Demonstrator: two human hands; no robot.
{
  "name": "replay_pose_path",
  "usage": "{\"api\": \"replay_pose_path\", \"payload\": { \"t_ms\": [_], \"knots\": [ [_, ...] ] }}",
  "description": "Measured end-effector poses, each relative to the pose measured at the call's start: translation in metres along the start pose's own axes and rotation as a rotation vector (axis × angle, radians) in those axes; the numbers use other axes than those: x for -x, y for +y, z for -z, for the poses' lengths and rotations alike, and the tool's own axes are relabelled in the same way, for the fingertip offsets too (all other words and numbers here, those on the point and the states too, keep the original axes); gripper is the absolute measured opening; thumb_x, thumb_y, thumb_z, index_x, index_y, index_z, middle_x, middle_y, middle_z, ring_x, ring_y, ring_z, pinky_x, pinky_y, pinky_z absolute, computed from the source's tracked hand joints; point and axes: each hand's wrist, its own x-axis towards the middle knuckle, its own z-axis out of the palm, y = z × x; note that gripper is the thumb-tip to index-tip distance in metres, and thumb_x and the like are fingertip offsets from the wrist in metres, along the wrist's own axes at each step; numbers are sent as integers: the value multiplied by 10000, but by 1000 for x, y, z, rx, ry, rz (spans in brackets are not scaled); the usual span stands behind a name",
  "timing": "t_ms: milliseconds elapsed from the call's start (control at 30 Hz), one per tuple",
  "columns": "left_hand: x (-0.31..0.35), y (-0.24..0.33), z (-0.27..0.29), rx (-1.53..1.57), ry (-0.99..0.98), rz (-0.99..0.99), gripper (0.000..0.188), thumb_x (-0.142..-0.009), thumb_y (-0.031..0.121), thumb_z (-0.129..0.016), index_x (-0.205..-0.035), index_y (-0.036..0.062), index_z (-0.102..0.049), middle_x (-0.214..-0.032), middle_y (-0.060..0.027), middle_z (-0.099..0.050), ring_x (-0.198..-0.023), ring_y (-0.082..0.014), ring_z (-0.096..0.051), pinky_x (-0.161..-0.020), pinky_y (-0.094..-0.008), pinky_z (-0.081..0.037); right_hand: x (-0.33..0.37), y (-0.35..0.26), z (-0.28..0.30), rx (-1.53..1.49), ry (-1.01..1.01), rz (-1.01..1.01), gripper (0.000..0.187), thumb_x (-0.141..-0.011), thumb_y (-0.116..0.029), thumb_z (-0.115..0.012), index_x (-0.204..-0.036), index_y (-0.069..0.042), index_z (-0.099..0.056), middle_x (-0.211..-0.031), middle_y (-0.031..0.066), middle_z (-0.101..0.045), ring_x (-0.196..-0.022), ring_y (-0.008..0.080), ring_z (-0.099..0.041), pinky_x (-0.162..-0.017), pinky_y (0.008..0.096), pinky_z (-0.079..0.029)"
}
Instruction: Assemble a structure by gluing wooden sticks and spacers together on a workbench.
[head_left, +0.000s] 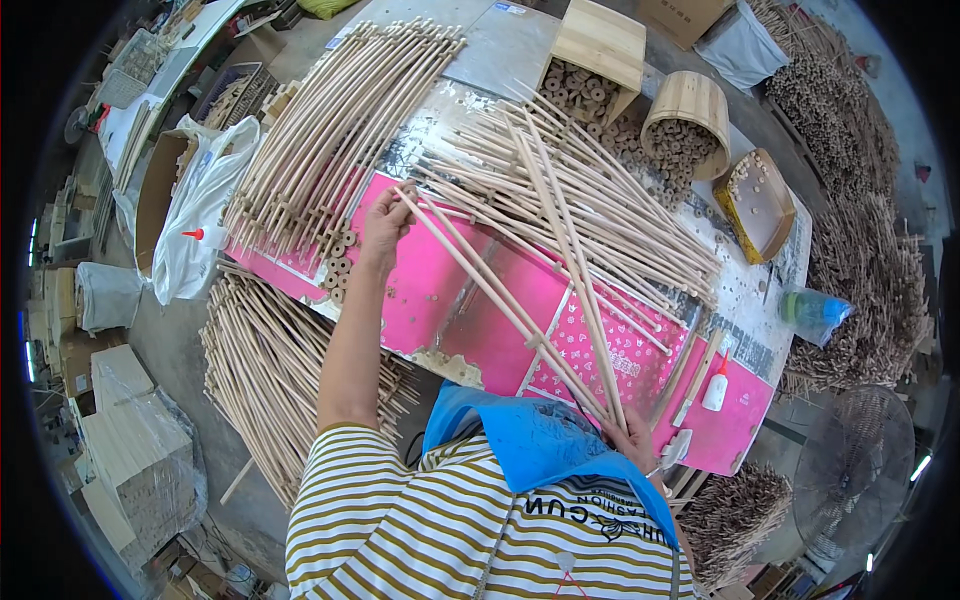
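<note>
My left arm reaches straight out toward the far side, elbow nearly extended; the left hand (383, 228) is clasped at the far ends of long wooden rods (568, 376), fingertips pinched together; my right hand (630, 440) sits low and close to my body, partly hidden, its fingers clamped around the near ends where several rods converge; the two hands stand well apart, the rods slanting between them over the worktop (405, 315).

Containers noted: a wooden box (596, 38) at the far side, tipped toward me, with wooden rings (580, 88) in it and spilling out; to its right, a wooden tub (692, 93) lying on its side, likewise loaded with rings; farther right, a yellow-sided tray (738, 228) with small wooden pieces in it.

The worktop carries a pink covering, worn through in places; a stack of rods (345, 130) lies at far left, a second spread (600, 200) at far centre; a white glue bottle (716, 388) with a red tip stands near right, a clear bottle (812, 312) beyond it; on the floor, a large heap of sticks (850, 150) at far right; a fan (853, 475) at near right.
</note>
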Motion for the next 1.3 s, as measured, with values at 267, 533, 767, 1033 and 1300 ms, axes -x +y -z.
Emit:
{"api": "replay_pose_path", "payload": {
  "t_ms": [267,533,767,1033,1300],
  "knots": [
    [3,-20,-7,-59,-14,-133,271,-931,96,-673,-1202,89,-682,-951,58,-695,-718,23,-525,-538,-164,-321,-1,3,-2,1,29,7,244,-949,-84,-648,-1179,-5,-628,-832,-10,-611,-696,55,-556,-606,222,-465],
    [2,-31,-11,-244,21,-418,315,-894,-52,-639,-1197,26,-670,-984,-15,-674,-801,-93,-603,-724,-238,-484,-3,2,-3,-34,5,2,195,-961,-123,-643,-1123,-14,-631,-818,-14,-609,-695,47,-548,-602,216,-452],
    [44,-43,-53,-581,-127,-622,298,-842,-56,-675,-1113,59,-722,-937,-48,-638,-869,-153,-614,-758,-249,-485,-28,-24,-15,-139,-87,-66,235,-1001,-213,-595,-1115,-7,-584,-754,-7,-578,-663,61,-531,-626,208,-430],
    [86,-53,-62,-38,100,63,322,-933,62,-659,-1252,18,-653,-893,11,-626,-717,-39,-527,-593,-191,-396,-52,-22,-27,-133,-17,-7,237,-1007,-259,-590,-1092,-39,-591,-684,-28,-567,-579,45,-510,-515,208,-402],
    [53,2,-4,527,77,43,331,-978,38,-591,-1303,-13,-558,-960,-49,-651,-767,-80,-616,-517,-144,-451,-49,-16,-15,526,275,305,218,-961,-241,-620,-1112,-83,-627,-728,163,-637,-646,337,-652,-562,430,-470]
  ]
}}
